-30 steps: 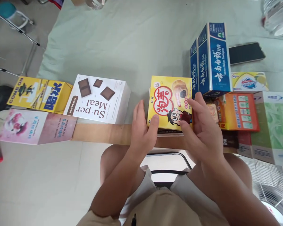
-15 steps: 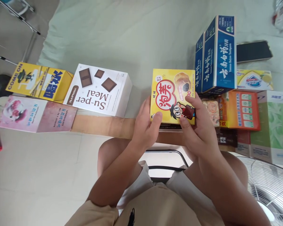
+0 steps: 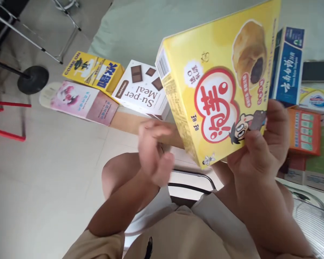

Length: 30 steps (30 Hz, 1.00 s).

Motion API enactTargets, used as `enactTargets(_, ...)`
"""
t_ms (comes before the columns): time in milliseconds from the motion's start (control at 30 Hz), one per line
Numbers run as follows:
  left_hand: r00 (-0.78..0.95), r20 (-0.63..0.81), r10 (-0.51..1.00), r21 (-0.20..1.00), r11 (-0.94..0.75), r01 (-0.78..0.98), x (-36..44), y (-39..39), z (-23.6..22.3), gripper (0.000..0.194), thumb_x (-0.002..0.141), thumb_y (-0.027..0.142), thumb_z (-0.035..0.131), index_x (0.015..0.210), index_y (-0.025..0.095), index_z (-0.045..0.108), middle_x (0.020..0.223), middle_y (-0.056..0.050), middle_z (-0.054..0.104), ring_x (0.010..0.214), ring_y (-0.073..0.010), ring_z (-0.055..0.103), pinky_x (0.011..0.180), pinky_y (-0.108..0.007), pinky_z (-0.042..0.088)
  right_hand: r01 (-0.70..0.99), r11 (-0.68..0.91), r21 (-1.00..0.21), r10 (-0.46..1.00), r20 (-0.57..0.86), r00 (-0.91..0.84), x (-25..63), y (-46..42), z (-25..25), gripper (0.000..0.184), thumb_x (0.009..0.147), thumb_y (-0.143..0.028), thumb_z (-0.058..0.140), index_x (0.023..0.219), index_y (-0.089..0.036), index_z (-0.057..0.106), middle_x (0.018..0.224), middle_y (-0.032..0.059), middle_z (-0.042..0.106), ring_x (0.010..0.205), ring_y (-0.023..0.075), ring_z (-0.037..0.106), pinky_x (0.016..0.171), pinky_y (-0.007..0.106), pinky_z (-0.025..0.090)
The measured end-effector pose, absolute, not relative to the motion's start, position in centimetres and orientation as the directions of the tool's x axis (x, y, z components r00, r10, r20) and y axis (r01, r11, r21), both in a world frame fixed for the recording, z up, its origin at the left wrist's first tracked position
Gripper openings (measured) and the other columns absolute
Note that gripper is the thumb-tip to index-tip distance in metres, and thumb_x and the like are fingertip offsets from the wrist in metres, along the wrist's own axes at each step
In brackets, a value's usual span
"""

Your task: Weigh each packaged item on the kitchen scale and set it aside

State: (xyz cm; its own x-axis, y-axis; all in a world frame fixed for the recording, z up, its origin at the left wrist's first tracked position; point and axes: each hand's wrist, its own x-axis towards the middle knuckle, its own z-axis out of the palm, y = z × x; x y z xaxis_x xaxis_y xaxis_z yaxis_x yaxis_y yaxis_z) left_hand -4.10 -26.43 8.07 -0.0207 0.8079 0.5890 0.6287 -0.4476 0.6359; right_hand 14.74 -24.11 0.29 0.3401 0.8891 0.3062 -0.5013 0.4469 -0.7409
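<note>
A yellow cream puff box (image 3: pixel 218 90), with red Chinese lettering and a cartoon child on its front, is raised near the camera and tilted. My right hand (image 3: pixel 261 154) grips its lower right corner, thumb on the front and fingers behind. Off the box, to its left, my left hand (image 3: pixel 155 154) hangs over my lap with fingers apart and somewhat blurred; it holds nothing. Beyond that hand lies a white Su-per Meal box (image 3: pixel 143 88) with chocolate pieces pictured on it.
At the left stand a yellow box (image 3: pixel 93 72) and a pink box (image 3: pixel 81 102) along the table's wooden edge (image 3: pixel 129 121). To the right are blue toothpaste boxes (image 3: pixel 288 68), a yellow soap box (image 3: pixel 315 97), an orange box (image 3: pixel 305 129) and a fan (image 3: pixel 313 219).
The yellow cream puff box has come up toward the camera and tilted, held by my right hand. My left hand has let go of it and moved left. The view has shifted leftward.
</note>
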Motion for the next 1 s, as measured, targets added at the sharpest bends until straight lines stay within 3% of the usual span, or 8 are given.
enactTargets(67, -0.141, 0.679, 0.72, 0.642, -0.49, 0.589, -7.1, -26.1, 10.4, 0.04, 0.091, 0.053, 0.072, 0.075, 0.024, 0.05, 0.073, 0.001, 0.049, 0.064, -0.0128, 0.044, 0.06, -0.035, 0.04, -0.584, 0.329, -0.742, 0.944, 0.234, 0.235, 13.2, -24.9, 0.4, 0.038, 0.093, -0.038, 0.079, 0.13, -0.044, 0.074, 0.127, -0.0003, 0.077, 0.116, 0.0224, 0.075, 0.104, 0.044, 0.065)
enactTargets(167, -0.254, 0.702, 0.665, 0.667, -0.491, 0.56, -10.8, -26.1, 13.4, 0.049, 0.095, 0.042, 0.056, 0.065, 0.021, 0.024, 0.062, 0.004, 0.019, 0.054, -0.0089, 0.015, 0.051, -0.032, 0.017, -0.686, 0.062, -0.725, 0.994, 0.11, -0.026, 10.2, -26.3, 0.5, 0.033, 0.087, -0.038, 0.085, 0.119, -0.04, 0.075, 0.118, -0.0002, 0.08, 0.1, 0.0202, 0.078, 0.084, 0.038, 0.069)
enactTargets(400, -0.095, 0.848, 0.522, 0.376, -0.465, 0.801, -13.5, -28.5, 15.1, 0.051, 0.091, 0.02, 0.054, 0.053, 0.015, 0.019, 0.058, 0.004, 0.016, 0.057, -0.0042, 0.015, 0.056, -0.034, 0.007, -0.686, -0.262, -0.679, 0.964, -0.219, -0.151, 3.9, -24.8, 1.5, 0.067, 0.06, -0.05, 0.1, 0.096, -0.029, 0.048, 0.102, -0.0041, 0.071, 0.081, 0.0153, 0.074, 0.064, 0.029, 0.064)
enactTargets(600, 0.053, 0.452, 0.89, 0.681, -0.383, 0.624, -14.9, -29.5, 18.5, 0.04, 0.077, 0.007, 0.05, 0.056, 0.018, 0.016, 0.053, 0.005, 0.012, 0.05, -0.0059, 0.009, 0.044, -0.028, 0.007, -0.636, -0.318, -0.703, 0.945, -0.285, -0.159, 1.5, -24.0, 2.3, 0.077, 0.061, -0.056, 0.098, 0.094, -0.03, 0.034, 0.087, -0.0088, 0.065, 0.074, 0.0154, 0.073, 0.056, 0.026, 0.058)
enactTargets(667, 0.152, 0.101, 0.983, 0.755, -0.175, 0.632, -15.1, -29.7, 19.5, 0.04, 0.077, 0.014, 0.049, 0.056, 0.02, 0.016, 0.052, 0.004, 0.013, 0.049, -0.0073, 0.011, 0.043, -0.028, 0.009, -0.625, -0.337, -0.704, 0.939, -0.304, -0.163, 0.8, -23.7, 2.5, 0.077, 0.06, -0.057, 0.098, 0.093, -0.029, 0.035, 0.084, -0.0093, 0.065, 0.075, 0.0158, 0.073, 0.063, 0.03, 0.063)
enactTargets(733, 0.14, -0.376, 0.916, 0.572, 0.111, 0.813, -15.1, -29.6, 19.8, 0.038, 0.078, 0.021, 0.048, 0.054, 0.02, 0.02, 0.052, 0.003, 0.019, 0.05, -0.0095, 0.017, 0.045, -0.029, 0.013, -0.613, -0.348, -0.71, 0.934, -0.319, -0.161, 0.3, -23.3, 2.6, 0.076, 0.061, -0.058, 0.098, 0.092, -0.029, 0.035, 0.085, -0.0083, 0.067, 0.078, 0.0167, 0.073, 0.07, 0.035, 0.066)
enactTargets(800, 0.013, -0.638, 0.77, 0.276, 0.213, 0.937, -15.1, -29.5, 19.3, 0.034, 0.082, 0.025, 0.05, 0.056, 0.02, 0.03, 0.055, 0.002, 0.034, 0.052, -0.0116, 0.029, 0.049, -0.03, 0.02, -0.576, -0.351, -0.738, 0.932, -0.335, -0.138, 0.0, -22.9, 2.7, 0.073, 0.065, -0.06, 0.095, 0.091, -0.029, 0.034, 0.088, -0.0062, 0.068, 0.078, 0.0186, 0.073, 0.071, 0.039, 0.066)
enactTargets(1000, 0.046, -0.624, 0.78, 0.163, 0.072, 0.984, -16.0, -28.8, 16.8, 0.03, 0.097, 0.036, 0.049, 0.072, 0.023, 0.056, 0.072, -0.002, 0.061, 0.07, -0.0184, 0.056, 0.066, -0.031, 0.036, -0.027, -0.105, -0.994, 0.994, -0.104, -0.038, 1.0, -24.2, 2.2, 0.04, 0.095, -0.065, 0.063, 0.097, -0.026, 0.053, 0.102, 0.0065, 0.069, 0.086, 0.0226, 0.072, 0.067, 0.039, 0.064)
